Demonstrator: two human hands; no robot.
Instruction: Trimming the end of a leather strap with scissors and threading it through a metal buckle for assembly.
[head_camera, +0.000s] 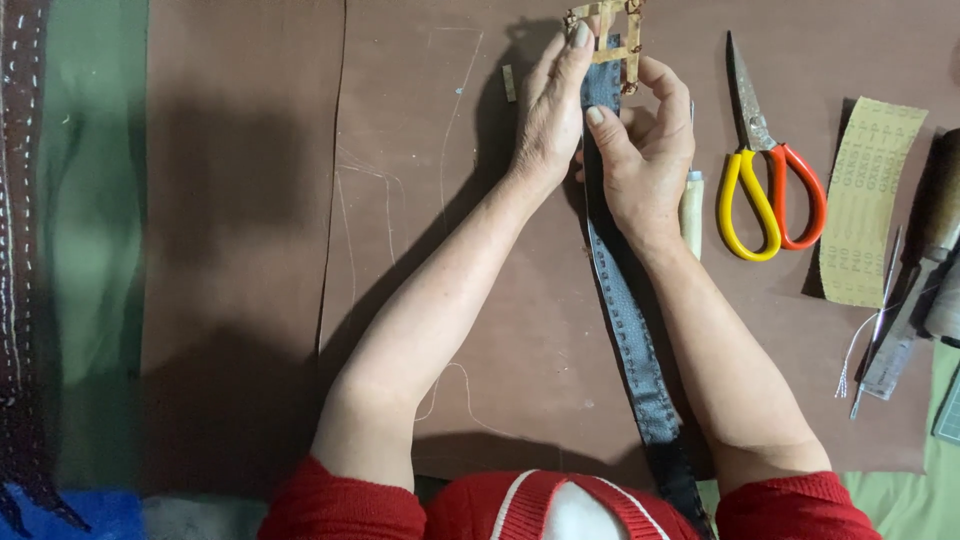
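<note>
A: Both hands are working at the far end of the grey belt strap — it's lying lengthwise down the brown leather sheet, toward the person

B: How far along?

A: Looks like the brass buckle is being fitted on the strap tip; judging it partway, not seated yet

B: Fingers?

A: Left hand is lying flat, fingers together, tips touching the buckle. Right hand is curling, thumb pressing the strap, pinching it. Scissors and sandpaper are sitting untouched to the right
</note>
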